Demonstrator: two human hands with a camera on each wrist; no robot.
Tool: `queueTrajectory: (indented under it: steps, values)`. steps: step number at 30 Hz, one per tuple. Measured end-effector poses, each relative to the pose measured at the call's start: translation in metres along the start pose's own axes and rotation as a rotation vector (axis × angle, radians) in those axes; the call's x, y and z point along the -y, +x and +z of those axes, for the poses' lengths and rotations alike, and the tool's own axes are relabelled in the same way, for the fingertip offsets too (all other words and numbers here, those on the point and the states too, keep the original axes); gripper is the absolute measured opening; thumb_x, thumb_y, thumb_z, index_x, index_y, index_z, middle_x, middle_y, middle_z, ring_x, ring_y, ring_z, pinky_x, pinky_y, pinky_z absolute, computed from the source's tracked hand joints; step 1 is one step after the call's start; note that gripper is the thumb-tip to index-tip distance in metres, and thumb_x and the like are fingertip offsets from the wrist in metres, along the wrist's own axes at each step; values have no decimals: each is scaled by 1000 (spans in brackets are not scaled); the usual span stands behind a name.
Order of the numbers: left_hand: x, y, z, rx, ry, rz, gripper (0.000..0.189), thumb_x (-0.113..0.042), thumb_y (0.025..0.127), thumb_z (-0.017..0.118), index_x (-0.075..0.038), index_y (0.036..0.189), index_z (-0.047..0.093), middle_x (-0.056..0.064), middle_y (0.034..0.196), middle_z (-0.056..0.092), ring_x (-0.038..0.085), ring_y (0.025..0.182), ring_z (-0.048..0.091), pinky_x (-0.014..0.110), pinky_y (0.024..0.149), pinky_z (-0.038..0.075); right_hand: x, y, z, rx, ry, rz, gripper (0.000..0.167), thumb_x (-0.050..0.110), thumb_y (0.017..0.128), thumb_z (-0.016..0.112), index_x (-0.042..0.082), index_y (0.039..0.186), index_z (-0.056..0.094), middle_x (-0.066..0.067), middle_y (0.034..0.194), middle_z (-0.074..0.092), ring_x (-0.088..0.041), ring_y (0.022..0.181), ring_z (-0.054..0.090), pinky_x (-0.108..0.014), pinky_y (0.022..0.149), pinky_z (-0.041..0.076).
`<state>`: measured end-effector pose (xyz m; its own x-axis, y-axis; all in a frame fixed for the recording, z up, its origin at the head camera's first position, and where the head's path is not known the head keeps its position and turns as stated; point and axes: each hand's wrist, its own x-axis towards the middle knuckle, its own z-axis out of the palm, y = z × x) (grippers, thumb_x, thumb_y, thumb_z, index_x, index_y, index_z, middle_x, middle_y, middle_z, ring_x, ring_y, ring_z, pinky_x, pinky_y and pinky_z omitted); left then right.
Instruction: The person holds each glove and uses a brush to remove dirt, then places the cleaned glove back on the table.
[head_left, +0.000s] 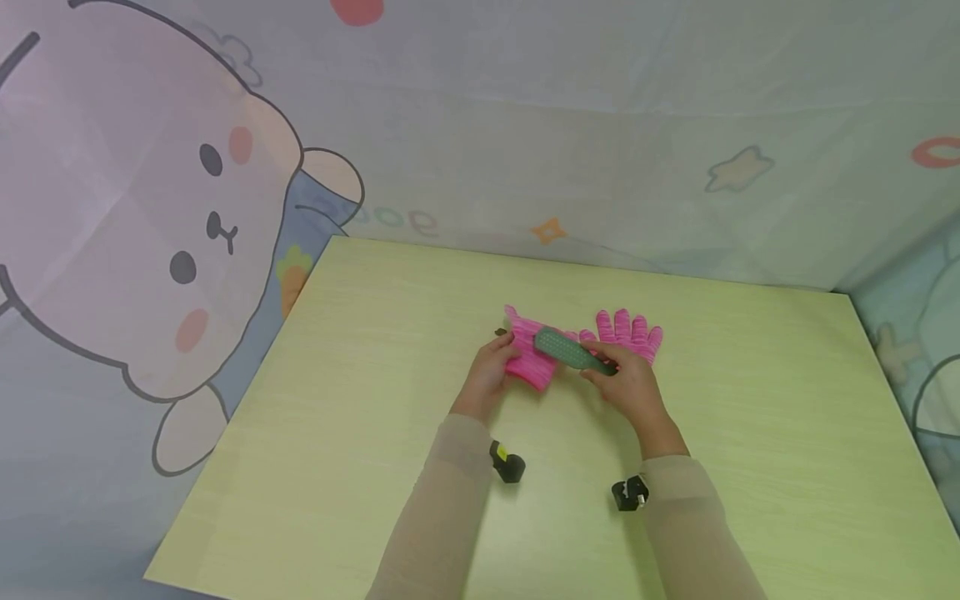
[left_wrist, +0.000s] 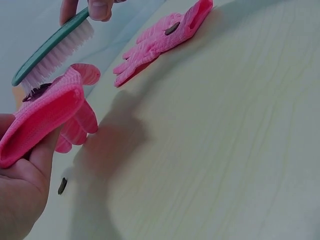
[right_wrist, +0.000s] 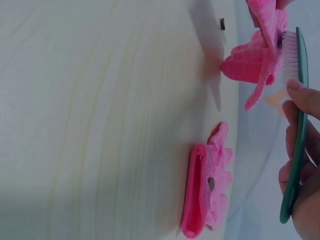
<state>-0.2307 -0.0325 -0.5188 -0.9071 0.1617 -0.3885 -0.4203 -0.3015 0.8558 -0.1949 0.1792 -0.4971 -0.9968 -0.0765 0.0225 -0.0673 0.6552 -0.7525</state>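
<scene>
My left hand (head_left: 486,375) grips a pink knit glove (head_left: 531,364) by its cuff and holds it raised over the table. In the left wrist view the cuff opening faces the camera and the glove's fingers hang behind it. My right hand (head_left: 630,387) holds a green brush (head_left: 562,348) by its handle. Its white bristles (left_wrist: 62,50) point down at the raised glove, right at a dark patch (left_wrist: 38,92) near the cuff. A second pink glove (right_wrist: 197,190) lies on the table by my right hand, with a small dark piece (left_wrist: 172,28) on it.
A small dark piece (left_wrist: 62,186) lies on the light wooden table (head_left: 337,400) below the raised glove. Behind the table hangs a printed cloth (head_left: 585,150). Black wrist cameras (head_left: 510,467) sit at both sleeves.
</scene>
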Motion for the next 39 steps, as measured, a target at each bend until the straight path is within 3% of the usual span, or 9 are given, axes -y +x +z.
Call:
queueTrajectory:
  steps: [4, 6, 8, 11, 14, 22, 29, 34, 39]
  values:
    - [-1, -2, -1, -2, 24, -5, 52, -1, 91, 46, -3, 142, 33, 13, 141, 40, 1, 54, 39, 16, 52, 32, 0, -1, 0, 4, 5, 7, 44, 14, 82, 71, 14, 125, 60, -16, 112, 61, -29, 97, 54, -43, 84, 47]
    - [2, 0, -3, -9, 29, -1, 52, -2, 91, 47, -4, 142, 34, 12, 140, 42, 2, 47, 30, 17, 51, 30, 0, -1, 0, 5, 8, 7, 44, 13, 82, 71, 14, 125, 59, -16, 112, 61, -29, 98, 54, -45, 85, 46]
    - [1, 0, -2, -11, 24, -1, 52, -1, 91, 46, -4, 142, 34, 12, 142, 40, -1, 53, 39, 14, 55, 36, 0, -1, 0, 5, 11, 9, 44, 13, 82, 71, 14, 125, 59, -16, 112, 61, -29, 98, 54, -46, 86, 46]
    - [2, 1, -2, -3, 0, 2, 52, 0, 91, 45, -2, 142, 32, 12, 146, 33, 7, 94, 56, 15, 80, 46, -1, -1, 0, 1, 31, 17, 45, 12, 81, 71, 13, 125, 60, -16, 110, 61, -30, 97, 54, -44, 84, 47]
    - [3, 3, -2, 8, -23, 16, 53, 2, 90, 44, 0, 142, 32, 13, 147, 30, 20, 126, 41, 26, 99, 39, -1, -1, 0, -6, 53, 38, 45, 13, 82, 71, 12, 125, 59, -16, 108, 61, -30, 96, 53, -43, 83, 48]
    - [9, 5, -5, 33, -17, 72, 54, 2, 88, 47, 2, 141, 32, 16, 145, 32, 24, 127, 40, 29, 100, 39, 3, 2, 1, 16, 98, 82, 46, 13, 82, 70, 13, 126, 58, -15, 111, 59, -29, 98, 52, -42, 83, 47]
    - [5, 3, -2, 19, -37, 32, 54, 3, 90, 42, 1, 142, 29, 16, 147, 29, 27, 130, 35, 32, 103, 35, 8, 1, 3, 45, 84, 85, 46, 16, 83, 70, 13, 127, 58, -16, 111, 59, -30, 98, 51, -42, 84, 46]
    - [8, 4, -1, 52, -60, 26, 56, 5, 89, 41, 2, 143, 26, 17, 149, 23, 28, 133, 28, 32, 106, 30, 11, 3, 5, 43, 58, 52, 46, 18, 84, 69, 13, 127, 57, -16, 110, 60, -30, 98, 52, -44, 84, 47]
    - [8, 4, -1, 35, -51, 35, 56, 5, 88, 42, 1, 143, 29, 18, 147, 29, 28, 130, 34, 32, 103, 35, 10, 3, 9, 50, 16, 14, 42, 17, 83, 70, 13, 124, 60, -14, 105, 61, -28, 94, 53, -42, 81, 48]
